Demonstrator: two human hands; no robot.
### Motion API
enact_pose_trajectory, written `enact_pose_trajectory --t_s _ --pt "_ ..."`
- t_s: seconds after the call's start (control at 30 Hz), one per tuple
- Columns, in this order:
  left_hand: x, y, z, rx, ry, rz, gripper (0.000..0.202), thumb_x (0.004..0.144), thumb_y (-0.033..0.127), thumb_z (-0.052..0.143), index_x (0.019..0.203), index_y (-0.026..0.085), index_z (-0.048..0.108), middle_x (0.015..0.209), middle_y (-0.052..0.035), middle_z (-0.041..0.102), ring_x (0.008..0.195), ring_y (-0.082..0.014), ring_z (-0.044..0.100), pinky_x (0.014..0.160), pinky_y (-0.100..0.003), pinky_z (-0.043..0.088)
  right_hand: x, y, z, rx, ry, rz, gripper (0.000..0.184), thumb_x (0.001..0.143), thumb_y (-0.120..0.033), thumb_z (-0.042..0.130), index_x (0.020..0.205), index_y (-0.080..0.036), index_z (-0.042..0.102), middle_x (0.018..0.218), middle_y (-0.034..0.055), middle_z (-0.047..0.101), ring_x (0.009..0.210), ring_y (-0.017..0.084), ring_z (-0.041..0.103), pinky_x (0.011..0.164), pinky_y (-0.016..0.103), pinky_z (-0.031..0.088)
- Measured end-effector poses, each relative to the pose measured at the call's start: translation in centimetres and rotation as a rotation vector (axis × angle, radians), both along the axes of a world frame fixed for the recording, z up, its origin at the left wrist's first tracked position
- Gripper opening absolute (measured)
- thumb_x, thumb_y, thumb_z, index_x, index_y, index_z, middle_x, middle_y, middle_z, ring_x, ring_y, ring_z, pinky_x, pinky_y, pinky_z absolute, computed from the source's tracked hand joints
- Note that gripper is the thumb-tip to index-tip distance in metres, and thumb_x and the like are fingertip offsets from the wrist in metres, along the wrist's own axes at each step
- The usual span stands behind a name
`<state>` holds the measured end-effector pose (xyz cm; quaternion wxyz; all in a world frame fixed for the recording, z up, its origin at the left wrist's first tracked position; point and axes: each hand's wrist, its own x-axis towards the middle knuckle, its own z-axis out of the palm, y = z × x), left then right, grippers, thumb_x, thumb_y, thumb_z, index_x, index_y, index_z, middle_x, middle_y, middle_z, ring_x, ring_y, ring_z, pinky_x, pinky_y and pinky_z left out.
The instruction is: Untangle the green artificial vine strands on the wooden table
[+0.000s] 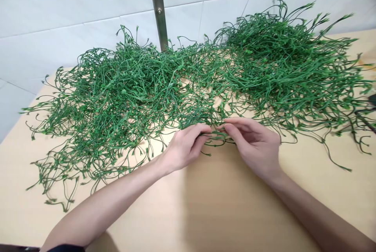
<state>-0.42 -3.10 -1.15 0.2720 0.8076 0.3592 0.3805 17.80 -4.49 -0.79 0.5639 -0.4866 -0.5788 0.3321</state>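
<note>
Thin green plastic stems [217, 136] with small tufted tips run between my two hands, near the front of a wide tangle. My left hand [188, 144] is closed, with thumb and fingers pinching the stems' left part. On the other side, my right hand [255, 144] pinches the stems between thumb and forefinger, its other fingers curled loosely. How many stems are held I cannot tell, since the fingers cover part of them. Just beyond both hands, more loose stems [194, 115] lie spread out.
A big heap of green stems [126, 75] covers the table's left and middle. Another, denser pile [282, 60] rises at the right. The light wooden table [147, 220] meets a white tiled wall [73, 1], where a metal post [158, 9] stands. A dark object [372, 99] shows at the right edge.
</note>
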Motion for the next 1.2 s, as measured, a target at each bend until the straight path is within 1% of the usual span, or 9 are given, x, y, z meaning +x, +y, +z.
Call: enact_pose_trajectory --t_s 0.17,0.3,0.47,0.63,0.73,0.83,0.97,1.07,1.2 --pt "0.2 0.0 0.1 -0.07 0.009 -0.007 0.008 0.094 0.021 0.052 0.098 0.016 0.059 0.079 0.0001 0.067 0.065 -0.0076 0.06 0.06 -0.017 0.047 0.1 0.0 0.0 0.008 -0.049 0.072 0.015 0.079 -0.021 0.073 0.093 -0.024 0.07 0.081 0.0014 0.074 0.067 0.015 0.071 0.063 0.025 0.062" --pt "0.1 0.0 -0.1 -0.054 0.03 0.003 0.007 0.093 0.022 0.054 0.091 0.017 0.057 0.071 0.0025 0.061 0.056 -0.0061 0.052 0.053 -0.017 0.041 -0.1 -0.1 0.4 -0.003 -0.02 0.047 0.018 0.076 -0.019 0.074 0.093 -0.025 0.069 0.08 0.0009 0.075 0.068 0.014 0.071 0.065 0.025 0.061" --pt "-0.1 -0.1 -0.4 -0.034 0.023 -0.049 0.01 0.084 0.008 0.058 0.084 0.018 0.054 0.073 0.0037 0.059 0.057 -0.0048 0.049 0.053 -0.014 0.038 0.1 0.2 0.8 -0.124 0.163 0.02 0.025 0.07 -0.024 0.081 0.092 -0.026 0.068 0.076 -0.0005 0.076 0.069 0.015 0.071 0.068 0.025 0.06" --pt "-0.3 -0.1 -0.6 -0.05 0.035 -0.034 0.02 0.079 0.0 0.049 0.086 0.018 0.053 0.074 0.0041 0.059 0.057 -0.005 0.046 0.055 -0.015 0.036 0.6 0.7 1.3 -0.314 0.445 0.21 0.033 0.064 -0.033 0.086 0.068 -0.024 0.055 0.07 -0.0023 0.075 0.055 0.011 0.064 0.053 0.02 0.054" --pt "-0.4 0.0 -0.7 -0.036 0.021 -0.052 0.026 0.075 -0.003 0.044 0.087 0.019 0.051 0.073 0.0049 0.056 0.055 -0.0044 0.042 0.054 -0.014 0.035 0.7 0.6 1.6 -0.351 0.421 0.373 0.029 0.07 -0.029 0.082 0.064 -0.022 0.054 0.073 -0.0004 0.075 0.053 0.009 0.062 0.054 0.021 0.054" --pt "-0.4 0.0 -0.6 -0.016 -0.011 -0.071 0.029 0.071 -0.005 0.04 0.085 0.019 0.049 0.07 0.0057 0.052 0.054 -0.0045 0.04 0.054 -0.014 0.035 0.8 0.4 1.6 -0.331 0.325 0.445 0.018 0.076 -0.027 0.077 0.068 -0.022 0.062 0.078 0.0016 0.075 0.061 0.01 0.065 0.06 0.023 0.056" --pt "-0.3 0.0 -0.2 -0.043 -0.004 -0.075 0.025 0.073 -0.003 0.042 0.084 0.019 0.049 0.066 0.0067 0.049 0.052 -0.0046 0.04 0.054 -0.015 0.036 0.8 0.3 1.4 -0.27 0.308 0.425 0.005 0.081 -0.026 0.072 0.08 -0.024 0.068 0.081 0.0003 0.074 0.067 0.011 0.066 0.063 0.023 0.057" --pt "-0.2 -0.2 -0.1 -0.091 0.025 -0.058 0.019 0.078 0.002 0.051 0.085 0.019 0.051 0.065 0.0078 0.05 0.048 -0.0037 0.036 0.05 -0.015 0.033 0.7 0.3 1.4 -0.213 0.257 0.334 0.017 0.08 -0.024 0.073 0.096 -0.027 0.07 0.081 -0.0005 0.074 0.069 0.012 0.068 0.065 0.023 0.059" --pt "-0.2 -0.2 -0.4 -0.078 0.01 -0.05 0.011 0.084 0.008 0.053 0.081 0.018 0.051 0.063 0.007 0.049 0.048 -0.0039 0.037 0.049 -0.015 0.032 0.5 0.4 1.4 -0.12 0.096 0.145 0.009 0.076 -0.025 0.076 0.085 -0.026 0.073 0.076 0.0009 0.074 0.069 0.014 0.069 0.066 0.026 0.06"
